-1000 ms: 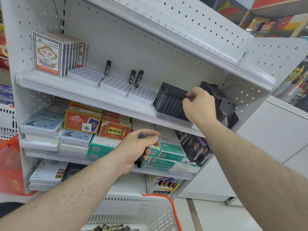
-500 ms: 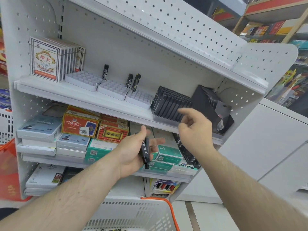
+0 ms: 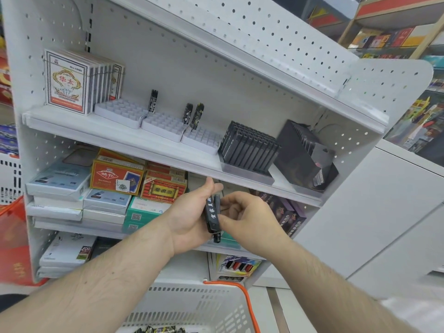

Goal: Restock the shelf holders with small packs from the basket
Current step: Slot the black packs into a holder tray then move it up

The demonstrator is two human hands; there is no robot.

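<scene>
Both my left hand (image 3: 189, 219) and right hand (image 3: 245, 215) pinch small black packs (image 3: 212, 216) mid-frame, white pegboard shelf (image 3: 134, 138) behind, basket (image 3: 192, 306) at the bottom.

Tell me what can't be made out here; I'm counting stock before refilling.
- Basket, head view: the bottom edge cuts off its packs.
- Black packs: left hand and right hand cover them, so the count is unclear.
- Tilted black holder: its own walls hide the contents.
</scene>
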